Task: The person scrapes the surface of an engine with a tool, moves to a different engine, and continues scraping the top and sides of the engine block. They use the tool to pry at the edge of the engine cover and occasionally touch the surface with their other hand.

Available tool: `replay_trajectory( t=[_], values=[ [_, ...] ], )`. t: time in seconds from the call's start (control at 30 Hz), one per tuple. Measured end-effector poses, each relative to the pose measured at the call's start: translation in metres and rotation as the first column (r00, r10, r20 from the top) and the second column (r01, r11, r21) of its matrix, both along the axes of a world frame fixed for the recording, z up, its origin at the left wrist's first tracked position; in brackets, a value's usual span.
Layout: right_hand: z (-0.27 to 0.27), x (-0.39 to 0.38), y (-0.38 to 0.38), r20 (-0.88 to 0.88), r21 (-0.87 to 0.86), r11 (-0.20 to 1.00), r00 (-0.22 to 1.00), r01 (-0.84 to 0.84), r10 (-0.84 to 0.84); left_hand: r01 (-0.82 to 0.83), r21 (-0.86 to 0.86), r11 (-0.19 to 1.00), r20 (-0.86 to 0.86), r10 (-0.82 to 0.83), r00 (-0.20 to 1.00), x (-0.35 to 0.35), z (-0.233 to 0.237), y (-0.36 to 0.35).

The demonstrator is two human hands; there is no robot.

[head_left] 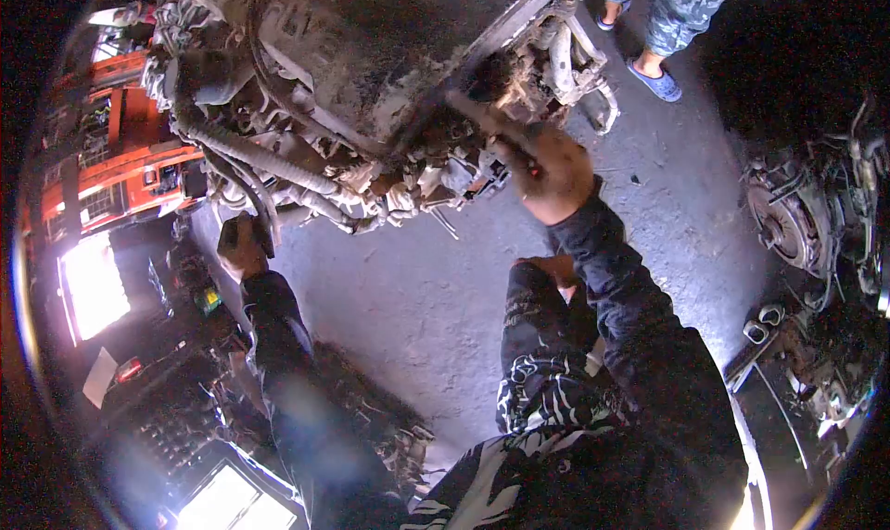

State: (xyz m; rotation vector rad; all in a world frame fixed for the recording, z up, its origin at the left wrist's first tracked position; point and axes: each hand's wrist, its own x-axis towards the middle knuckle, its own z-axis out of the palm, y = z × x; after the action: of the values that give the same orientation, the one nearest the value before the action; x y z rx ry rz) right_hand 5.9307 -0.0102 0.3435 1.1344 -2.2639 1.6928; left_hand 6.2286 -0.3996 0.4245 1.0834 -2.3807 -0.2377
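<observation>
A large dirty vehicle assembly (343, 57), edged with hoses and pipes, fills the top of the view. My right hand (553, 173) is closed at its lower right edge, fingers wrapped round a blurred bar-like tool (477, 113) that reaches up and left over the parts. My left hand (243, 247) is at the lower left end of the assembly, beside a hanging dark hose (269, 217). Its fingers are curled in, and whatever they hold is too dark to name. A thick ribbed hose (264, 157) runs between the two hands along the edge.
A person's legs in blue patterned trousers (681, 16) and blue slippers (656, 81) stand at the top right. A round clutch-like part (788, 224) lies at the right. Orange machinery (139, 122) is at the left. Grey floor (408, 298) stretches below the assembly.
</observation>
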Motion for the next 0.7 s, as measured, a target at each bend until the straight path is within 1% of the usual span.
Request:
replay_trajectory(
  t=[0.03, 0.07, 0.1, 0.13, 0.17, 0.2, 0.23, 0.27, 0.3, 0.33, 0.37, 0.4, 0.43, 0.47, 0.5, 0.53, 0.57, 0.6, 0.63, 0.67, 0.7],
  values=[
    [-0.002, 0.005, -0.001, -0.048, 0.041, 0.998, 0.998, -0.046, 0.048, 0.041, -0.079, 0.996, 0.045, -0.037, 0.998, -0.004, 0.002, 0.003],
    [-0.004, 0.006, -0.004, -0.025, 0.031, 0.999, 0.999, -0.042, 0.043, -0.076, 0.083, 0.994, -0.024, 0.078, 0.997, -0.007, 0.003, 0.008],
    [-0.004, 0.007, -0.006, -0.028, 0.027, 0.998, 0.998, -0.051, 0.052, -0.182, 0.246, 0.952, -0.075, 0.206, 0.976, -0.008, 0.006, 0.012],
    [0.002, 0.007, -0.008, 0.074, 0.063, 0.997, 0.997, -0.043, 0.039, -0.161, 0.178, 0.971, -0.012, 0.166, 0.986, -0.004, 0.005, 0.009],
    [0.009, 0.008, -0.011, 0.174, 0.100, 0.994, 0.985, -0.039, 0.021, -0.164, 0.200, 0.966, -0.031, 0.174, 0.984, -0.001, 0.002, 0.003],
    [0.019, 0.014, -0.011, 0.075, 0.162, 0.983, 0.995, -0.084, 0.072, -0.166, 0.223, 0.961, -0.051, 0.182, 0.982, 0.002, 0.000, -0.002],
    [0.016, 0.019, -0.013, 0.073, 0.159, 0.983, 0.994, -0.087, 0.076, -0.169, 0.220, 0.961, -0.053, 0.185, 0.981, 0.002, -0.001, -0.001],
    [0.009, 0.024, -0.016, 0.060, 0.102, 0.987, 0.991, -0.125, 0.120, -0.133, 0.078, 0.988, 0.013, 0.132, 0.991, 0.002, -0.002, 0.000],
    [0.005, 0.026, -0.018, 0.044, 0.044, 0.985, 0.986, -0.164, 0.162, -0.110, 0.007, 0.994, 0.048, 0.110, 0.993, 0.003, -0.003, 0.000],
    [0.019, 0.022, -0.018, 0.115, 0.053, 0.990, 0.986, -0.131, 0.125, -0.087, -0.065, 0.994, 0.082, 0.093, 0.992, 0.000, -0.001, 0.004],
    [0.019, 0.023, -0.020, 0.111, 0.051, 0.989, 0.985, -0.138, 0.132, -0.170, 0.108, 0.980, -0.025, 0.174, 0.985, -0.010, 0.007, 0.017],
    [0.018, 0.025, -0.021, 0.038, 0.010, 0.992, 0.991, -0.128, 0.128, -0.226, 0.285, 0.931, -0.119, 0.269, 0.956, -0.016, 0.012, 0.024],
    [0.015, 0.028, -0.022, -0.033, -0.031, 0.993, 0.993, -0.118, 0.117, -0.230, 0.284, 0.931, -0.122, 0.273, 0.954, -0.015, 0.012, 0.024],
    [0.009, 0.036, -0.027, -0.058, -0.101, 0.991, 0.995, -0.088, 0.082, -0.227, 0.201, 0.953, -0.083, 0.248, 0.965, -0.015, 0.011, 0.023],
    [0.005, 0.035, -0.026, -0.059, -0.101, 0.991, 0.995, -0.091, 0.085, -0.220, 0.118, 0.968, -0.042, 0.226, 0.973, -0.015, 0.010, 0.022],
    [0.004, 0.032, -0.026, 0.026, -0.078, 0.995, 0.998, -0.056, 0.058, -0.225, 0.118, 0.967, -0.043, 0.231, 0.972, -0.014, 0.010, 0.021],
    [0.003, 0.030, -0.027, 0.107, -0.053, 0.998, 0.994, -0.027, 0.033, -0.253, 0.187, 0.949, -0.036, 0.264, 0.964, -0.012, 0.009, 0.019],
    [0.005, 0.033, -0.029, 0.102, -0.055, 0.998, 0.994, -0.039, 0.044, -0.281, 0.254, 0.925, -0.029, 0.298, 0.954, -0.010, 0.008, 0.018],
    [0.007, 0.038, -0.029, 0.019, -0.019, 0.998, 0.998, -0.064, 0.064, -0.288, 0.253, 0.924, -0.033, 0.306, 0.952, -0.011, 0.008, 0.018],
    [0.008, 0.041, -0.030, -0.061, 0.018, 0.996, 0.995, -0.082, 0.083, -0.291, 0.216, 0.932, -0.006, 0.299, 0.954, -0.013, 0.009, 0.018],
    [0.006, 0.040, -0.030, -0.062, 0.016, 0.996, 0.994, -0.086, 0.086, -0.291, 0.177, 0.940, 0.023, 0.291, 0.956, -0.013, 0.010, 0.018]
  ],
)
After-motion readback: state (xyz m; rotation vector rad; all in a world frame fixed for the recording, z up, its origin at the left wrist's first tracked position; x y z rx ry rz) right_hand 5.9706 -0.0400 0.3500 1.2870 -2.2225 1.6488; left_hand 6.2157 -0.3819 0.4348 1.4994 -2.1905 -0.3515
